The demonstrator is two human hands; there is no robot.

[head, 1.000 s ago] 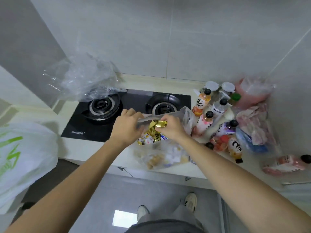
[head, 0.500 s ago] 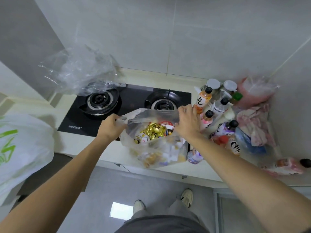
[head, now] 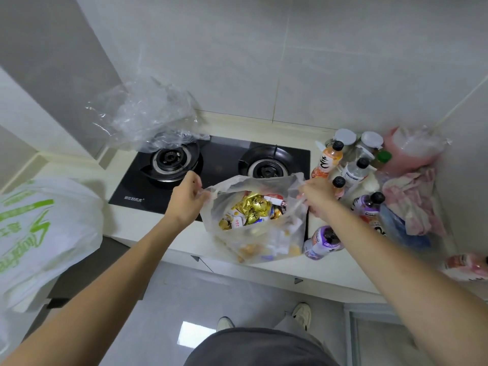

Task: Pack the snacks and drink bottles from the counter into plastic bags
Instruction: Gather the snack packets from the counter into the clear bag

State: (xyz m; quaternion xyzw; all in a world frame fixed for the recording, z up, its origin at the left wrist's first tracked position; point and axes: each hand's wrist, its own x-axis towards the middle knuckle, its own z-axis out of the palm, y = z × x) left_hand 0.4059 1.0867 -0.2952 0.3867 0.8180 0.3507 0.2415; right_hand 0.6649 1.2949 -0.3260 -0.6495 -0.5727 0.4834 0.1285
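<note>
A translucent plastic bag (head: 266, 243) stands on the counter's front edge, its mouth held wide. Inside lie gold-wrapped snacks (head: 253, 207) and other small packets. My left hand (head: 184, 199) grips the bag's left rim. My right hand (head: 315, 198) grips the right rim. Several drink bottles stand to the right: an orange one (head: 327, 159), a clear one (head: 355, 171) and a purple one (head: 368, 204). Another purple bottle (head: 322, 243) lies on its side beside the bag.
A black two-burner gas stove (head: 211, 170) sits behind the bag. A crumpled clear bag (head: 148, 114) rests over its left burner. Pink bags (head: 412, 154) fill the right corner. A white bag with green print (head: 39, 233) hangs at the left. A pink bottle (head: 467, 264) lies far right.
My hands have moved apart, pulling the bag's mouth open. The gold snack that my right hand held a second ago now lies inside the bag.
</note>
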